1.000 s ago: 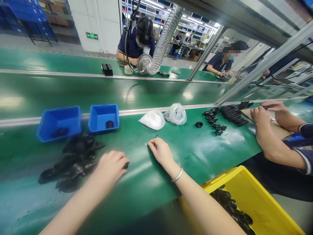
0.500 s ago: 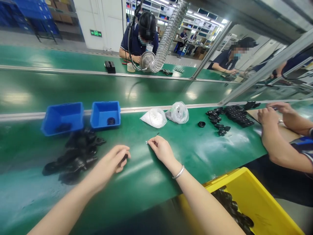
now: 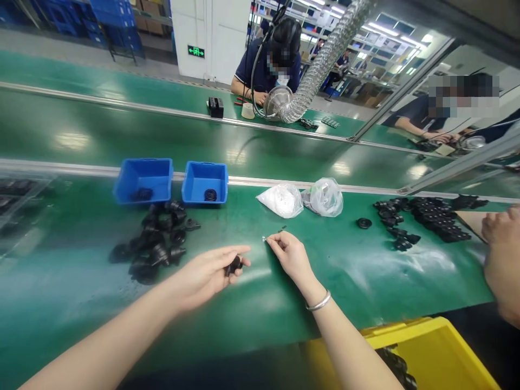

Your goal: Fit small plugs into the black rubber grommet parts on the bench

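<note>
Here it is, mid-frame: the left hand has its grip curled around a squat black part, palm turned toward the right of the frame, 1 finger reaching straight out above it. Its long axis? Too masked by the fingers to call.

Over to the right hand, just right of centre: thumb and forefinger meet at some tiny pale pieces, which lie immediately left of the fingertips. Whether that grip has pinched any cannot be told. The right is plainly the nearer hand to them; the black part sits below and left of them, a strip of green desk between.

Containers now! Left of centre, 2 blue bins: the left bin has dark pieces on its floor, the right bin some black rings. Upper centre, 2 plastic bags touch: the left bag full of white contents, the right bag hard to read. Lower right, a yellow crate carries black assemblies.
</note>
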A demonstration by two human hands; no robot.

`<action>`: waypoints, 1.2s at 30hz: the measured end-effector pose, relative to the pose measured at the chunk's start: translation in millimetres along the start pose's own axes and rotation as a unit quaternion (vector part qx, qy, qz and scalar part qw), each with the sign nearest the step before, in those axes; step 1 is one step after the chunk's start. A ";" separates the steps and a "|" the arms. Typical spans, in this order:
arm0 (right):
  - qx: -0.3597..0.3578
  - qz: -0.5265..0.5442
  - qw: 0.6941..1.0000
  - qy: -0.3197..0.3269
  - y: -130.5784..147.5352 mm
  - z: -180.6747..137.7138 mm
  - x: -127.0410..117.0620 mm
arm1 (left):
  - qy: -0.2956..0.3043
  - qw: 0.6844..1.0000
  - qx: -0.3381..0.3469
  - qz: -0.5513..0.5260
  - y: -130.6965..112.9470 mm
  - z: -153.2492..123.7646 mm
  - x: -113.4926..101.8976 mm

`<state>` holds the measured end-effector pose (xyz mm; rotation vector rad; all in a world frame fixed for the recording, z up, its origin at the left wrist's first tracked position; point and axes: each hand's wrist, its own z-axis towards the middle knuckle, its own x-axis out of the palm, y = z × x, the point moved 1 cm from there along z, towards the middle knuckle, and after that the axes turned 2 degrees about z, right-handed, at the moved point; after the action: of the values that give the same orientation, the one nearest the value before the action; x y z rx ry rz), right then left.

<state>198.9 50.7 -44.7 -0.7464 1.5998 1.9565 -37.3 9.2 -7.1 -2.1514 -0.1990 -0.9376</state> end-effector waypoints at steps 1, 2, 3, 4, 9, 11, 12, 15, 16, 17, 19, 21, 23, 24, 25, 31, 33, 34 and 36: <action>0.007 0.008 1.000 -0.003 0.3 -0.1 -0.1 | -0.009 1.000 0.008 -0.005 -0.1 1.3 -2.0; 0.014 0.018 1.000 -0.005 1.0 -0.3 -0.3 | -0.017 1.000 0.014 -0.006 -0.1 2.5 -3.8; 0.022 0.027 0.999 -0.005 1.9 -0.7 -0.8 | -0.023 1.000 0.017 -0.005 0.0 3.6 -5.2; 0.028 0.035 0.999 -0.003 3.1 -1.1 -1.4 | -0.026 1.000 0.018 -0.003 0.0 4.4 -6.0; 0.088 0.126 0.988 0.016 9.5 -4.0 -5.5 | -0.018 0.999 0.039 0.003 -1.2 3.4 -2.8; 0.097 0.151 0.984 0.003 14.7 -6.8 -6.7 | -0.017 0.997 0.053 0.052 0.4 3.5 -2.5; 0.087 0.148 0.985 -0.008 18.8 -9.1 -7.0 | -0.021 0.993 0.062 0.094 2.3 4.4 -3.2; -0.004 0.098 0.995 -0.033 36.7 -20.3 -4.0 | -0.032 0.973 0.091 0.211 12.2 9.9 -6.3; -0.049 0.078 0.995 -0.032 43.4 -25.0 -1.3 | -0.035 0.966 0.096 0.236 16.1 12.1 -7.0; -0.096 0.059 0.993 -0.025 49.4 -29.9 2.3 | -0.036 0.962 0.098 0.251 19.7 14.0 -7.2; -0.180 0.025 0.983 0.005 58.2 -39.0 11.0 | -0.039 0.952 0.105 0.286 24.3 16.3 -6.4; -0.240 -0.016 0.970 0.030 61.9 -45.4 19.5 | -0.052 0.924 0.131 0.354 24.7 16.1 -4.8; -0.276 -0.066 0.958 0.041 62.2 -48.7 25.2 | -0.072 0.884 0.159 0.434 22.6 14.5 -3.8; -0.287 -0.089 0.953 0.043 62.1 -49.5 26.8 | -0.081 0.865 0.166 0.467 21.6 13.8 -3.9; -0.294 -0.111 0.948 0.044 62.1 -49.9 27.6 | -0.087 0.850 0.169 0.490 20.9 13.2 -4.5; -0.318 -0.200 0.925 0.068 65.6 -52.0 26.2 | -0.087 0.810 0.191 0.548 27.1 13.3 -11.4; -0.327 -0.209 0.919 0.074 65.6 -52.1 25.4 | -0.087 0.793 0.197 0.570 29.3 13.0 -12.3; -0.331 -0.208 0.917 0.078 65.1 -52.0 25.1 | -0.087 0.784 0.199 0.581 29.8 12.7 -12.4; -0.336 -0.201 0.916 0.084 63.7 -51.6 24.9 | -0.081 0.770 0.206 0.599 29.3 12.0 -12.2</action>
<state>142.6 -10.7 -25.0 -1.4132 0.7230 2.1507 -27.2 -0.8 -37.9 -1.4507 0.7583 0.0690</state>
